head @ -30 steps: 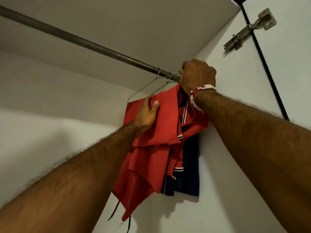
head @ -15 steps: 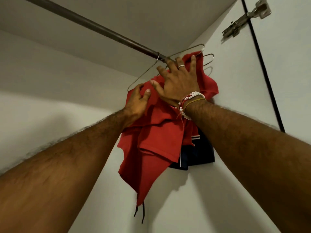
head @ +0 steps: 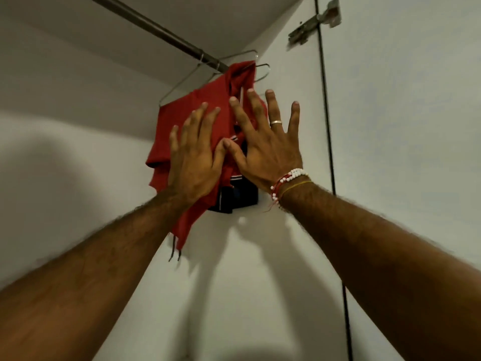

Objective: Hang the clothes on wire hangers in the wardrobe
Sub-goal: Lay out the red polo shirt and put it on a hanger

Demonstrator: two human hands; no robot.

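A red garment (head: 205,105) hangs bunched on wire hangers (head: 182,80) hooked over the dark metal rail (head: 156,27) at its right end, against the wardrobe's side wall. A dark navy garment (head: 242,198) shows beneath it. My left hand (head: 194,155) is in front of the red cloth with its fingers straight and spread. My right hand (head: 265,142), with a ring and bead bracelets, is beside it, fingers also spread. Neither hand grips anything. Whether they touch the cloth I cannot tell.
The white side wall (head: 286,256) and back wall (head: 65,165) of the wardrobe meet in the corner behind the clothes. A metal hinge (head: 316,20) sits at the top right, beside a dark vertical gap (head: 328,126) at the door edge. The rail runs off to the upper left.
My left hand let go of the red cloth and opened. My right hand came off the hanger hook at the rail, then drew back, fingers spread. The clothes stay hanging.
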